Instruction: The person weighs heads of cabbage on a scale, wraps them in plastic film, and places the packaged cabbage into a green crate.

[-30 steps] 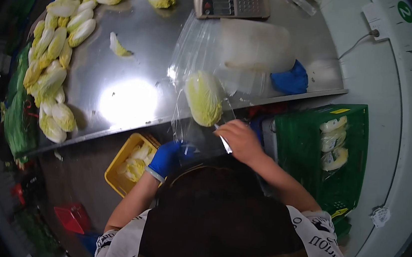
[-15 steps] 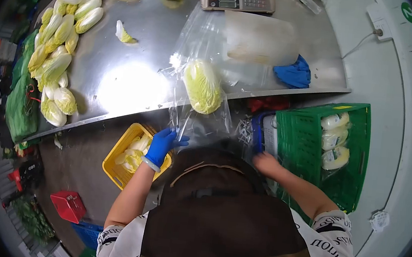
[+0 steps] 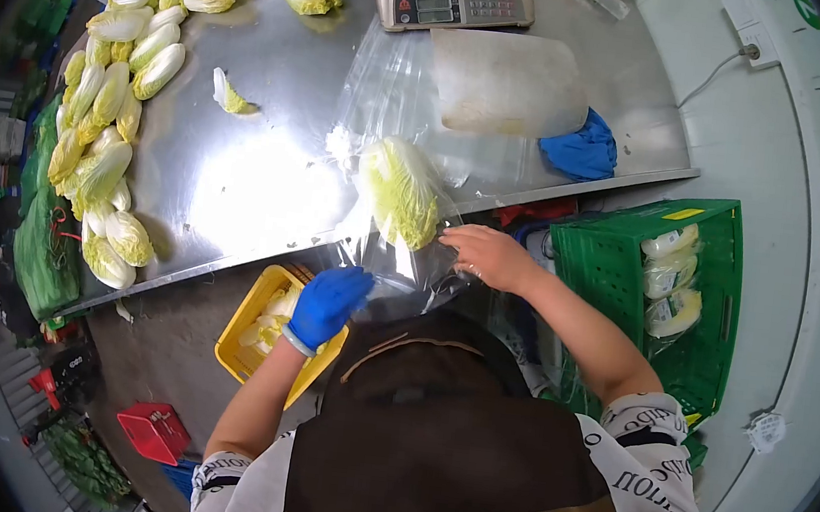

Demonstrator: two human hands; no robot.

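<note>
**Right hand up beside the cabbage**

Since the previous frame, the right hand has moved up and leftward from the lower right of centre to the cabbage's lower right side.

At far left, a limp green mesh sack hangs beside a bank of smooth, oval, white-and-yellow heads on the shiny steel table. Left of centre, below the table edge, the yellow plastic basket holds loose pale leaves. Overlapping its right side in view is the left hand in a thin blue glove, near the film; whether it grips any, I cannot tell.

At centre, the plump, veined cabbage lies at the table's edge amid wrinkled, glossy clear film. The right hand's bare fingertips meet the film; whether they pinch it is unclear. Farther right sit a crumpled blue wad and a slotted green plastic crate.
</note>
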